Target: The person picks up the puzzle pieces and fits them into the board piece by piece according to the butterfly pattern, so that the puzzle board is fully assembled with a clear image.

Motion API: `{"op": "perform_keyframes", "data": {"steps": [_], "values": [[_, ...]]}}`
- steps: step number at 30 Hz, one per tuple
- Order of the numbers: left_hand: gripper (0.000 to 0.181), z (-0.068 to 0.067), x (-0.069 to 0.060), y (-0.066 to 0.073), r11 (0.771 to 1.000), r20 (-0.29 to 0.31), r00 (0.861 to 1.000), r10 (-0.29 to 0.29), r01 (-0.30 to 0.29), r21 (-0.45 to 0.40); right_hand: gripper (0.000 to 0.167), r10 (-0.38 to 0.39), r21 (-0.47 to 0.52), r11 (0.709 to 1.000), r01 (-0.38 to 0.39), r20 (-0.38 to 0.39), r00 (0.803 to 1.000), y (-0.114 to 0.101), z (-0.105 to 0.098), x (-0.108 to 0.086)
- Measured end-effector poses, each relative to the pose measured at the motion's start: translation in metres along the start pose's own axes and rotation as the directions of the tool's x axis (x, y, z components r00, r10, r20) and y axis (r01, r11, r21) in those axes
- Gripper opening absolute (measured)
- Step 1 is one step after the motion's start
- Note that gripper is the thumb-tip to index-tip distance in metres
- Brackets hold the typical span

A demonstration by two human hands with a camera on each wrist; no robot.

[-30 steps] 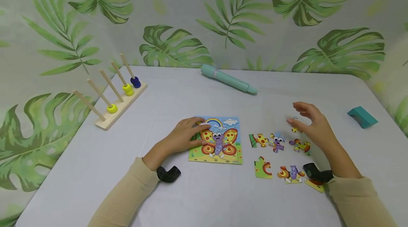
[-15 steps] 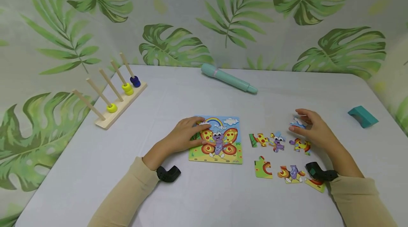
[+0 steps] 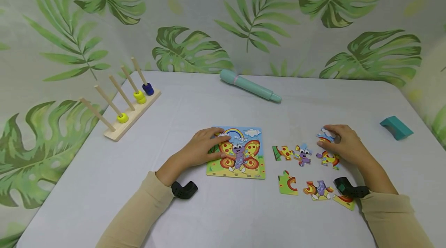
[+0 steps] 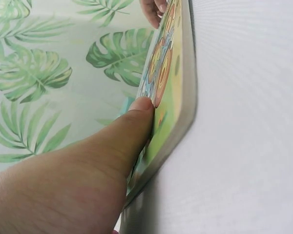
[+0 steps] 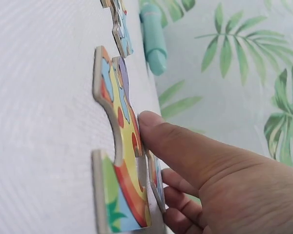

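left hand (image 3: pixel 198 149) rested, fingers loosely outstretched, on butterfly puzzle board (image 3: pixel 241 158) | right hand (image 3: pixel 349 144) pinched cloud puzzle piece (image 3: pixel 325 135) | cloud puzzle piece: right of board, just beyond yellow wing piece (image 3: pixel 329 159)

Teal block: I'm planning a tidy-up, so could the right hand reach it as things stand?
Probably yes: only white table shows between the right hand and the teal block, though that hand touches a cloud puzzle piece.
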State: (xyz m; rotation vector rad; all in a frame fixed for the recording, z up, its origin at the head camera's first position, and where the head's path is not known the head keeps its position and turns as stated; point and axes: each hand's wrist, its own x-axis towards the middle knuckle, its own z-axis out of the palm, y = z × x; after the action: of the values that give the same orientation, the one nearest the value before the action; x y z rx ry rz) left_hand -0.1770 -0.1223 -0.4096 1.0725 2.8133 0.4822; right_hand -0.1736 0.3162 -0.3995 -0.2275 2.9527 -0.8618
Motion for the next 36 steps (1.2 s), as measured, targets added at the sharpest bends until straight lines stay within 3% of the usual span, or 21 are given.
{"op": "perform_keyframes", "data": {"steps": [12, 17, 21, 29, 36], "values": [[0.057, 0.002, 0.0, -0.001, 1.0, -0.002, 1.0, 0.005, -0.005, -0.003, 0.066, 0.009, -0.052, 0.999, -0.011, -0.053, 0.999, -0.003, 0.003, -0.002], [0.057, 0.002, 0.0, -0.001, 1.0, -0.003, 1.0, 0.002, -0.002, -0.002, 0.064, 0.002, -0.005, 1.0, -0.002, -0.091, 0.996, -0.011, 0.001, -0.001], [0.057, 0.001, 0.0, -0.001, 1.0, -0.004, 1.0, 0.001, -0.001, 0.003, 0.061, -0.045, 0.039, 0.998, 0.051, -0.143, 0.989, -0.024, -0.003, -0.002], [0.057, 0.001, 0.0, 0.0, 1.0, -0.014, 1.0, 0.009, -0.009, -0.007, 0.053, -0.187, 0.094, 0.973, 0.213, -0.229, 0.955, -0.071, -0.007, -0.005], [0.056, -0.001, -0.001, 0.001, 1.0, -0.02, 1.0, 0.016, -0.016, -0.012, 0.054, -0.394, 0.088, 0.902, 0.423, -0.238, 0.888, -0.117, 0.0, -0.001]]}}
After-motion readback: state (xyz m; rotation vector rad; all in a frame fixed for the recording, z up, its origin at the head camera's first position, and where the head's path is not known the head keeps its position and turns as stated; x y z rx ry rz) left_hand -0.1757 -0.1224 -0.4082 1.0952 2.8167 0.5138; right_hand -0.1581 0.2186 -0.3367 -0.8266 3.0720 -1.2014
